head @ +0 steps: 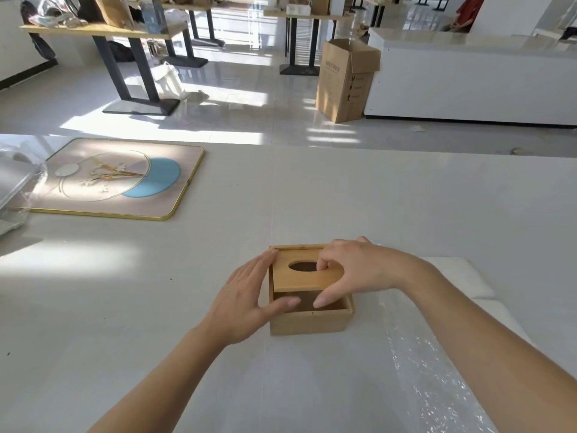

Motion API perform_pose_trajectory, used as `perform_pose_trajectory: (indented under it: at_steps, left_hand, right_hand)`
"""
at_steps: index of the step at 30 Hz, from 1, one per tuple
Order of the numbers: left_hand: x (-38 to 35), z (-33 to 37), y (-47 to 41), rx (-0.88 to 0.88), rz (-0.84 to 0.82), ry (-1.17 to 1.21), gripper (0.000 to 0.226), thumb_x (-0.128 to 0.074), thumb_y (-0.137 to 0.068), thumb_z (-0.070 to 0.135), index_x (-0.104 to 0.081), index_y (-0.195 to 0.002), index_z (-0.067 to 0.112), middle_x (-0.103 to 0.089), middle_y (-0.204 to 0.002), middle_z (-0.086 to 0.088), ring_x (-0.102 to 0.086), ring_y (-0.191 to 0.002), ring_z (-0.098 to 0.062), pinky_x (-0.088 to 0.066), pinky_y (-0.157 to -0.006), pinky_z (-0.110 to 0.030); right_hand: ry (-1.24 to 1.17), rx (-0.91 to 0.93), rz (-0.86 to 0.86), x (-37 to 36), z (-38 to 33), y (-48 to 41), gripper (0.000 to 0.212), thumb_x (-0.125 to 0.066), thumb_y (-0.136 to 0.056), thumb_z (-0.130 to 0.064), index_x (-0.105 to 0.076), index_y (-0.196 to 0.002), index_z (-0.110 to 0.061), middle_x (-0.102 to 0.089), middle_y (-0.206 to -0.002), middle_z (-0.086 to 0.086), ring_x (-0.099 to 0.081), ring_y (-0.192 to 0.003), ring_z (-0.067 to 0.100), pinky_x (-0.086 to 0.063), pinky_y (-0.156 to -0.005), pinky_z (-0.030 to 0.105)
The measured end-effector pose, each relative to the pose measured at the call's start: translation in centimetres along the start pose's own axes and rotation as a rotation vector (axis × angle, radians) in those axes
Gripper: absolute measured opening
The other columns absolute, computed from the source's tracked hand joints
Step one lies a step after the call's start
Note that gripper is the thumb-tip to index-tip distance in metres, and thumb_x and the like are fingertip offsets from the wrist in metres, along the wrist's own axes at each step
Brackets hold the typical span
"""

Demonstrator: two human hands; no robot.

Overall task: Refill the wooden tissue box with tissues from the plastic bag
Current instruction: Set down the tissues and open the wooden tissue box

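text: none legible | cardboard box (345, 79): dark print and handling symbols, unreadable

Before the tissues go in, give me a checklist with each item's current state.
1. Lid slid fully clear of wooden tissue box: not ok, only the near part is open.
2. Left hand steadying the box: ok.
3. Right hand gripping the lid, fingers in its oval slot: ok.
4. Visible part of box interior empty: ok.
5. Plastic bag within reach at right: ok.
6. Tissues out of the bag: cannot tell.
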State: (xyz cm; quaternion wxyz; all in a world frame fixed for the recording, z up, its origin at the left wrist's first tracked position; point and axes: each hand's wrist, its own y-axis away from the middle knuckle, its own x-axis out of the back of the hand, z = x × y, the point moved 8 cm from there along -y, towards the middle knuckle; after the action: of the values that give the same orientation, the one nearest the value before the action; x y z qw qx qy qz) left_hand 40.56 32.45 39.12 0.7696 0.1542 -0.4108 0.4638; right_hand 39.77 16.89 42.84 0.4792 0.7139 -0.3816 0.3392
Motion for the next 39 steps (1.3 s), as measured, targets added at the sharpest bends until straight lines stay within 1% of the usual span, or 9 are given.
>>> perform_pose_trajectory:
  at_steps: [4, 6, 9, 17, 23, 26, 29, 34, 39]
  left_hand:
    - [1.6, 0.2, -1.4, -0.012, 0.116, -0.027, 0.04, -0.057, -0.09, 0.022, -0.05, -0.129, 0.022, -0.052, -0.135, 0.004, -0.047, -0.123, -0.017, -0.032, -0.097, -0.022]
    - [1.7, -0.1, -1.9, -0.008, 0.106, -0.022, 0.03, -0.057, -0.09, 0.015, -0.057, -0.12, 0.02, -0.053, -0.135, 0.002, -0.047, -0.124, -0.017, -0.031, -0.096, -0.019]
    - [1.1, -0.8, -2.2, 0.006, 0.066, 0.035, 0.03, -0.056, -0.09, 0.009, -0.058, -0.119, 0.016, -0.049, -0.139, 0.0, -0.041, -0.132, -0.015, -0.028, -0.1, -0.016]
    - [0.1, -1.9, -3.3, 0.087, -0.047, 0.274, 0.018, -0.046, -0.093, 0.001, -0.053, -0.104, 0.014, -0.041, -0.141, 0.003, -0.039, -0.133, -0.017, -0.038, -0.106, -0.03]
    - [0.6, -2.4, -3.6, 0.115, 0.056, 0.275, 0.021, -0.049, -0.092, 0.0, -0.059, -0.095, 0.018, -0.05, -0.126, 0.011, -0.047, -0.117, -0.006, -0.038, -0.08, 0.001]
    - [0.8, -2.8, -3.8, 0.182, 0.127, 0.381, 0.025, -0.055, -0.09, 0.002, -0.057, -0.082, 0.025, -0.06, -0.119, 0.009, -0.057, -0.108, -0.009, -0.047, -0.089, -0.018]
    - [0.9, -3.1, -4.2, 0.228, 0.171, 0.447, 0.004, -0.062, -0.087, 0.011, -0.061, -0.083, 0.009, -0.07, -0.095, 0.005, -0.063, -0.092, -0.006, -0.052, -0.081, -0.035]
    - [1.2, -2.6, -4.4, 0.185, 0.235, 0.379, 0.006, -0.063, -0.087, 0.009, -0.064, -0.091, 0.012, -0.066, -0.086, 0.022, -0.059, -0.084, 0.015, -0.052, -0.071, -0.016]
    - [1.3, -3.0, -4.7, 0.222, 0.259, 0.397, 0.015, -0.064, -0.085, 0.007, -0.064, -0.084, 0.023, -0.067, -0.083, 0.023, -0.061, -0.078, 0.01, -0.054, -0.067, -0.021]
  right_hand:
    - [-0.18, 0.049, -0.152, 0.7, 0.9, -0.1, 0.071, -0.081, -0.056, -0.051, -0.046, -0.118, -0.046, -0.046, -0.121, -0.02, -0.042, -0.112, 0.005, -0.034, -0.085, 0.018]
    - [-0.33, 0.093, -0.181, 0.6, 1.7, 0.4, 0.079, -0.085, -0.057, -0.04, -0.043, -0.123, -0.049, -0.044, -0.131, -0.024, -0.039, -0.118, -0.01, -0.031, -0.095, 0.017]
    - [-0.499, 0.123, -0.152, 0.1, 3.5, 0.8, 0.074, -0.085, -0.058, -0.032, -0.046, -0.117, -0.055, -0.04, -0.128, -0.038, -0.034, -0.104, -0.031, -0.032, -0.087, 0.01]
    - [-0.634, 0.139, 0.33, 0.0, 6.2, -1.1, 0.039, -0.072, -0.075, -0.009, -0.065, -0.088, -0.045, -0.045, -0.133, -0.011, -0.042, -0.123, 0.002, -0.034, -0.099, 0.023]
    - [-0.796, 0.117, 0.4, -0.6, 7.2, -1.6, 0.033, -0.071, -0.073, -0.009, -0.07, -0.075, -0.042, -0.062, -0.108, -0.015, -0.056, -0.1, -0.014, -0.042, -0.088, 0.021]
    - [-0.893, 0.094, 0.451, -0.6, 7.5, -1.8, 0.016, -0.077, -0.068, -0.015, -0.072, -0.072, -0.029, -0.068, -0.099, -0.012, -0.064, -0.09, -0.005, -0.046, -0.084, 0.022]
    - [-0.948, 0.077, 0.528, -0.5, 7.7, -2.1, 0.014, -0.08, -0.067, -0.018, -0.067, -0.065, -0.021, -0.067, -0.072, -0.012, -0.061, -0.071, 0.003, -0.046, -0.071, 0.016]
    - [-0.998, 0.042, 0.666, -0.4, 8.1, -2.3, 0.025, -0.081, -0.068, -0.02, -0.056, -0.066, -0.022, -0.06, -0.062, -0.011, -0.054, -0.061, 0.004, -0.042, -0.06, 0.011]
    - [-0.939, 0.007, 0.685, -0.4, 7.9, -2.8, 0.021, -0.075, -0.074, -0.025, -0.057, -0.065, -0.018, -0.057, -0.062, -0.006, -0.05, -0.058, 0.005, -0.04, -0.06, 0.019]
